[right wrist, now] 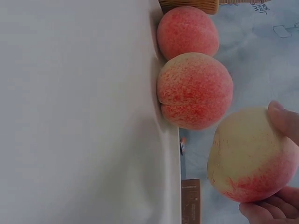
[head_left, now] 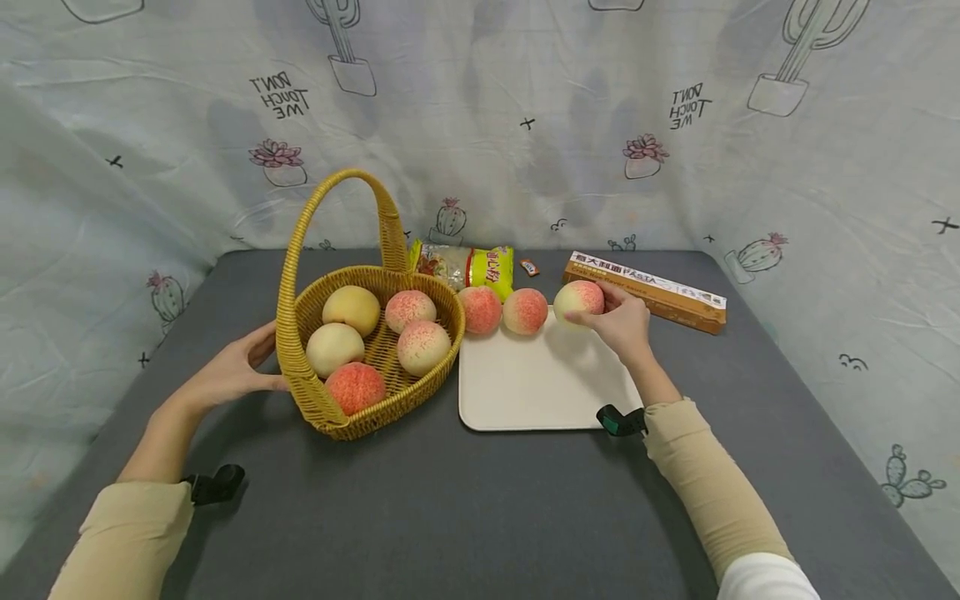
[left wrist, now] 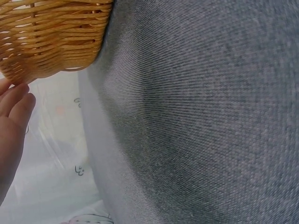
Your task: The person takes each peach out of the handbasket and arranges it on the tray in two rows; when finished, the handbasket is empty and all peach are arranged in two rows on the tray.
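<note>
My right hand (head_left: 621, 318) holds a pale peach with a pink blush (head_left: 578, 302) between thumb and fingers, above the far edge of a white tray (head_left: 525, 392). Two redder peaches sit side by side at that tray's back edge, the left peach (head_left: 481, 310) close to the basket and the other peach (head_left: 525, 312) in the middle. A woven wicker basket (head_left: 382, 421) with a tall handle stands to the left, several peaches inside, among them a red peach (head_left: 356, 388). Against the basket's left side rests my left hand (head_left: 225, 371), fingertips (left wrist: 28, 105) touching the weave.
Behind the basket and tray lies a yellow-green food packet (head_left: 480, 268), beside a small wrapped sweet (head_left: 529, 267). A long brown pasta box (head_left: 645, 292) lies at the back right. A patterned curtain (head_left: 480, 125) hangs around the grey table (head_left: 450, 508).
</note>
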Available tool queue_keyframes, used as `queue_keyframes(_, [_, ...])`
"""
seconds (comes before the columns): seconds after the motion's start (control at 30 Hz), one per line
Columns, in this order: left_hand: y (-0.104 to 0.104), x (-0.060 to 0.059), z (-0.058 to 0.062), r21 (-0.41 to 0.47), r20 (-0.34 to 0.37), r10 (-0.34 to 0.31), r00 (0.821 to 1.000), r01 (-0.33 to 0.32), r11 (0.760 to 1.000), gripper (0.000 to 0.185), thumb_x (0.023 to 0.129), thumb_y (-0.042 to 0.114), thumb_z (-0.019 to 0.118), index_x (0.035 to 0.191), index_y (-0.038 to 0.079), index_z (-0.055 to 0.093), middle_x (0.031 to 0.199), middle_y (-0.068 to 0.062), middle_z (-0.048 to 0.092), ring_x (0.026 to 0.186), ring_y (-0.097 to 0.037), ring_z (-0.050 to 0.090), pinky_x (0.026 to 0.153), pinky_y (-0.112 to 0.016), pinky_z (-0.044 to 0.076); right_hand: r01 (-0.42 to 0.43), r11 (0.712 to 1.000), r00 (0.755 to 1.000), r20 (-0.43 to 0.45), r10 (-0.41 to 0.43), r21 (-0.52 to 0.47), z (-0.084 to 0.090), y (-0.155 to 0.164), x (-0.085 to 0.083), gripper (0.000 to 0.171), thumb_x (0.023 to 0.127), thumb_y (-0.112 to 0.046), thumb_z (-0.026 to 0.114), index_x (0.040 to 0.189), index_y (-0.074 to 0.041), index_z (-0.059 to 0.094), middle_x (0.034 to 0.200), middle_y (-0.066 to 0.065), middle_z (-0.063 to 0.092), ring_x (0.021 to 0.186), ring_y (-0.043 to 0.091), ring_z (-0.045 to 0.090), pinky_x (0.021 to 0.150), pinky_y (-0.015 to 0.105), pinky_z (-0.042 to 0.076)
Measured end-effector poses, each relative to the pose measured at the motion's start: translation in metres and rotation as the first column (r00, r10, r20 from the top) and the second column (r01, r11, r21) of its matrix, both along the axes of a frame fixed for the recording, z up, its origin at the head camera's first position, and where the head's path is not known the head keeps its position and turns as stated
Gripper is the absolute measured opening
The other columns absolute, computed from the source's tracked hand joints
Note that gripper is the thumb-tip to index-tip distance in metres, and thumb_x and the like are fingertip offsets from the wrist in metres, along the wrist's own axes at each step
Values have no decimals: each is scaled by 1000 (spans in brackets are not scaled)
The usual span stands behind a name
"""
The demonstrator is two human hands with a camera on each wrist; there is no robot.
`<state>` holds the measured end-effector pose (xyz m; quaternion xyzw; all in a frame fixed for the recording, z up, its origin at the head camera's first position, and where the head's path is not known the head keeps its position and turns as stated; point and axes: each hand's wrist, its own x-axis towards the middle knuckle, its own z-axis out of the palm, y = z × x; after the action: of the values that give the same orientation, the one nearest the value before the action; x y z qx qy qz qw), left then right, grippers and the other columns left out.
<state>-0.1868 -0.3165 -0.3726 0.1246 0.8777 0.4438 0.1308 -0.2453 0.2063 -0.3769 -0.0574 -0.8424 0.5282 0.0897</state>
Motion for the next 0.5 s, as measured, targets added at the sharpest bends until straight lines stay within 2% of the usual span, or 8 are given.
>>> queue_keyframes(0.3, [-2, 1, -2, 24, -20, 0, 1000, 0, 1000, 105, 83, 8, 77, 156, 1, 2, 157, -30, 7, 140, -52, 11, 110, -69, 18, 14, 1000, 999, 43, -14, 9, -9, 3, -10, 72, 73, -17, 86, 136, 1, 55, 132, 19, 58, 120, 31, 58, 99, 42, 51])
queue_keyframes(0.5, [-2, 3, -9, 65, -40, -5, 999, 8, 998, 100, 87, 6, 72, 156, 2, -1, 158, -29, 5, 140, -52, 9, 110, -69, 17, 12, 1000, 998, 69, -13, 10, -12, 4, -14, 73, 74, -17, 85, 137, 1, 54, 132, 20, 58, 120, 31, 57, 100, 42, 50])
